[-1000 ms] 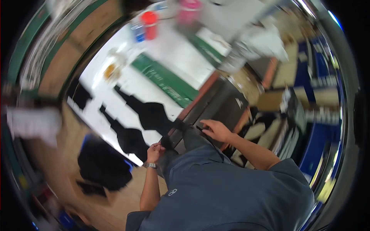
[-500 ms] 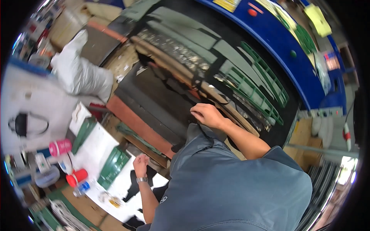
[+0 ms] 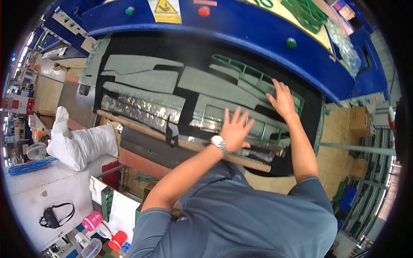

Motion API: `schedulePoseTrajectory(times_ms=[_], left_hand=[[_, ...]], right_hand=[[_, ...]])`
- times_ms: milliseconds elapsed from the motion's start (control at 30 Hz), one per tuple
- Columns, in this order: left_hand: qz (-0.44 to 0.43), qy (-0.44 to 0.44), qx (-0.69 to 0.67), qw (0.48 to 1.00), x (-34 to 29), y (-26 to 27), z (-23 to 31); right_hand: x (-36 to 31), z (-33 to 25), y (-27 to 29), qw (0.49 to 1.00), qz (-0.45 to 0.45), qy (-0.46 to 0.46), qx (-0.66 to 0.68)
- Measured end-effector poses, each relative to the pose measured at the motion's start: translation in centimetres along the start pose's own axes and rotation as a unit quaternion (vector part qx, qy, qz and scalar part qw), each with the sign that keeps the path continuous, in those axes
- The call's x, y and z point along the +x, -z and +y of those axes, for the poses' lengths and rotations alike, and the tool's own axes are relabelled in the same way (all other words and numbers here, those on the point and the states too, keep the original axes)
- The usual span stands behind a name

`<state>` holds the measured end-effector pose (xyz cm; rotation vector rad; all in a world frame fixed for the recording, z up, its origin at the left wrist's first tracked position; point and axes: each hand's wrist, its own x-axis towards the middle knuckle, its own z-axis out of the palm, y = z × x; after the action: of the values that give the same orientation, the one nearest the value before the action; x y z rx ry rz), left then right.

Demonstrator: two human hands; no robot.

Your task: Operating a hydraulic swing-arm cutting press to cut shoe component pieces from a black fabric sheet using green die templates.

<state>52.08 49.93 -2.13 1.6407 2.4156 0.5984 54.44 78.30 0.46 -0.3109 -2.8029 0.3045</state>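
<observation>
My left hand [image 3: 235, 131], wearing a metal watch, is spread flat with fingers apart over the nearer green frame [image 3: 264, 130], a long cutting die with cross bars. It covers part of that frame; whether it presses on it I cannot tell. My right hand [image 3: 284, 102] has its fingers stretched out at the right end of the farther green frame [image 3: 244, 74], seemingly touching it. Both frames lie on grey-green sheet material [image 3: 215, 86] with long curved cut-outs, on a black bed [image 3: 142, 44]. Neither hand visibly holds anything.
A blue machine beam [image 3: 241, 32] with red and green buttons spans the far side. A wooden strip [image 3: 193, 145] edges the bed in front of me. At left are a white sack [image 3: 88, 144] and a white table [image 3: 122, 210]; a cardboard box [image 3: 360, 121] is at right.
The view has turned toward the machine bed. My left hand has moved from beside the white table to the nearer frame. My right hand has reached outward to the farther frame, fingers now spread.
</observation>
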Motion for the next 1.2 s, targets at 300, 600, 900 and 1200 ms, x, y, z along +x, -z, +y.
schedulePoseTrajectory(times_ms=[300,600,900,1200], left_hand=[[-0.048,-0.022,0.048,0.997,4.3,-6.7,1.4],[-0.047,0.097,-0.042,0.993,-9.6,11.2,-5.6],[0.312,0.404,-0.225,0.830,-27.7,14.8,-7.1],[0.618,0.258,-0.544,0.505,-29.0,15.8,-7.3]], right_hand=[[1.2,5.4,-2.7,0.970,-0.218,0.101,-0.037],[3.2,6.0,-4.1,0.952,-0.221,0.204,-0.054],[5.5,-9.3,2.3,0.935,-0.230,0.218,0.162],[8.1,-40.1,-1.1,0.749,-0.341,0.297,0.485]])
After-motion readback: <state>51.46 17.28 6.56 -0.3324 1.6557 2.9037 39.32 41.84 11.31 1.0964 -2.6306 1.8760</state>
